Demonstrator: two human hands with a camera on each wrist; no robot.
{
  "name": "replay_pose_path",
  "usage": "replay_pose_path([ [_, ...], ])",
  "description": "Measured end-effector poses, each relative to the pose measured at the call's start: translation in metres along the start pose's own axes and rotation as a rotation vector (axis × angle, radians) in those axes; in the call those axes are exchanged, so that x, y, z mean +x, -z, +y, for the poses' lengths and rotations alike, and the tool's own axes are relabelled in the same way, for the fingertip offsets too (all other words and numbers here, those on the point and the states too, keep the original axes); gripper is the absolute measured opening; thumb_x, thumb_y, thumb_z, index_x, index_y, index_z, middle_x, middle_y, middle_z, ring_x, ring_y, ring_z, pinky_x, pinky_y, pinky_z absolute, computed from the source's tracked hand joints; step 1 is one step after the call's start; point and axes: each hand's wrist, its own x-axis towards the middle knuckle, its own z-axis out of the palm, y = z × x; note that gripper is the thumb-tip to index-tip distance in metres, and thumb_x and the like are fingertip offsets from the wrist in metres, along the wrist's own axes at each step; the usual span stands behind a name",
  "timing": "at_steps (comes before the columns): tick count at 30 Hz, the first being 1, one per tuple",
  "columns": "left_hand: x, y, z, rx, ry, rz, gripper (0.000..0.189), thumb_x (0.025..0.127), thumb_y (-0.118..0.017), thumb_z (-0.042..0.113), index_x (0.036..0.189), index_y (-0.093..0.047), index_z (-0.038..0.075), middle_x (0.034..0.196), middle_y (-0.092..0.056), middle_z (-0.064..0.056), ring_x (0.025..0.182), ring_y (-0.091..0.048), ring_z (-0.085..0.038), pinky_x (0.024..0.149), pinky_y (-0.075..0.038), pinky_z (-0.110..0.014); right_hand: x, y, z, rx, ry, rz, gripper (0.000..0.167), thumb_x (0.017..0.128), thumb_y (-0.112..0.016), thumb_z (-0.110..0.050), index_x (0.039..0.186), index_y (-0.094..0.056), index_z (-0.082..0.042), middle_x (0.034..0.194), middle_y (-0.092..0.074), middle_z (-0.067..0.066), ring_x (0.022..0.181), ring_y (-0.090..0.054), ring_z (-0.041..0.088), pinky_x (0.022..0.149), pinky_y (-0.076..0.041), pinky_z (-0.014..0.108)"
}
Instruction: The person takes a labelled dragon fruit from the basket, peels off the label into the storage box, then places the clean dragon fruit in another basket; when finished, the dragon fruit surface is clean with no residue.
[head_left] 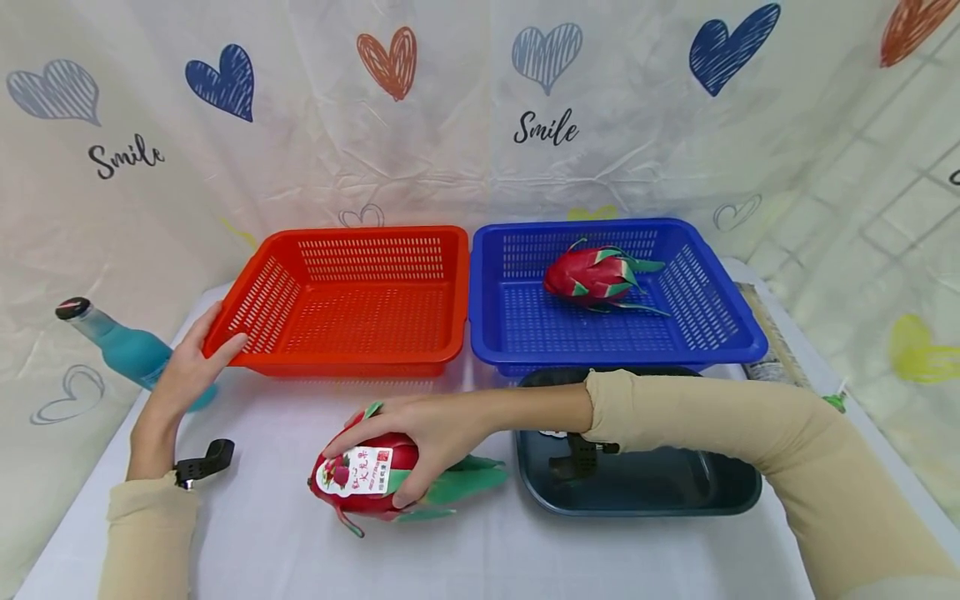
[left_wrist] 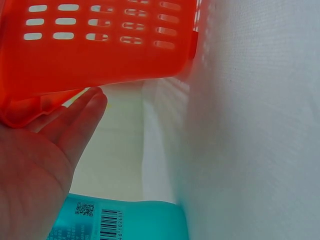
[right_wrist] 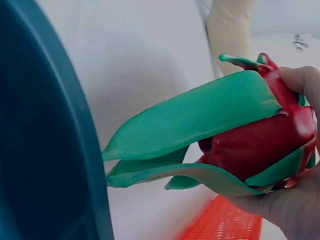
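Note:
My right hand [head_left: 427,429] grips a red dragon fruit [head_left: 401,454] with a white label, over the white cloth in front of the baskets. Its green leaves [right_wrist: 200,117] point toward the dark tray in the right wrist view. At the front left corner of the red basket [head_left: 352,362], my left hand [head_left: 191,367] holds the rim, fingers along the outside and thumb over the edge. Beneath that hand, a bottle of turquoise liquid [left_wrist: 150,217] shows in the left wrist view. Another dragon fruit [head_left: 588,275] lies inside the blue basket [head_left: 615,354].
Below the blue basket sits a dark oval tray [head_left: 637,496], partly covered by my right sleeve. A flat patterned item [head_left: 772,342] lies at the right table edge, with a small green object [head_left: 835,402] close by. Behind the baskets hangs a heart-printed cloth [head_left: 450,150].

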Motion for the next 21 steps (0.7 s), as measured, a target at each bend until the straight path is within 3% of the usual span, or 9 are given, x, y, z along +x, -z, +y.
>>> replay_pose_path([
  [4, 0.0, 0.002, 0.001, -0.004, 0.008, -0.01, 0.082, 0.096, -0.049, 0.049, 0.156, 0.004, 0.03, 0.155, -0.026, -0.023, 0.13, -0.031, -0.04, 0.083, -0.05, -0.023, 0.007, 0.0, 0.007, -0.018, -0.018, -0.01, 0.077, 0.081, -0.074, -0.023, 0.148, -0.037, -0.029, 0.131, -0.048, -0.004, 0.117, -0.041, 0.003, 0.082, -0.053, 0.013],
  [6, 0.0, 0.002, 0.001, -0.009, 0.01, -0.014, 0.083, 0.096, -0.05, 0.049, 0.156, 0.004, 0.029, 0.155, -0.025, -0.023, 0.13, -0.031, -0.04, 0.078, -0.046, -0.015, 0.009, 0.001, 0.01, -0.024, -0.034, -0.014, 0.077, 0.082, -0.074, -0.023, 0.148, -0.036, -0.03, 0.131, -0.049, -0.004, 0.117, -0.041, 0.004, 0.082, -0.053, 0.013],
  [14, -0.001, 0.002, -0.002, -0.001, -0.004, -0.003, 0.08, 0.096, -0.05, 0.048, 0.155, 0.003, 0.034, 0.154, -0.028, -0.022, 0.127, -0.033, -0.038, 0.085, -0.053, -0.027, 0.012, 0.0, 0.026, -0.035, -0.097, -0.052, 0.076, 0.084, -0.074, -0.023, 0.149, -0.036, -0.031, 0.13, -0.049, -0.004, 0.116, -0.043, 0.005, 0.083, -0.052, 0.013],
  [21, -0.001, 0.001, -0.001, 0.004, 0.001, 0.004, 0.082, 0.096, -0.05, 0.05, 0.156, 0.003, 0.033, 0.154, -0.027, -0.022, 0.128, -0.034, -0.041, 0.092, -0.052, -0.053, 0.014, -0.004, 0.039, -0.039, -0.099, -0.068, 0.077, 0.084, -0.073, -0.025, 0.15, -0.034, -0.032, 0.131, -0.047, -0.003, 0.117, -0.04, 0.006, 0.084, -0.051, 0.014],
])
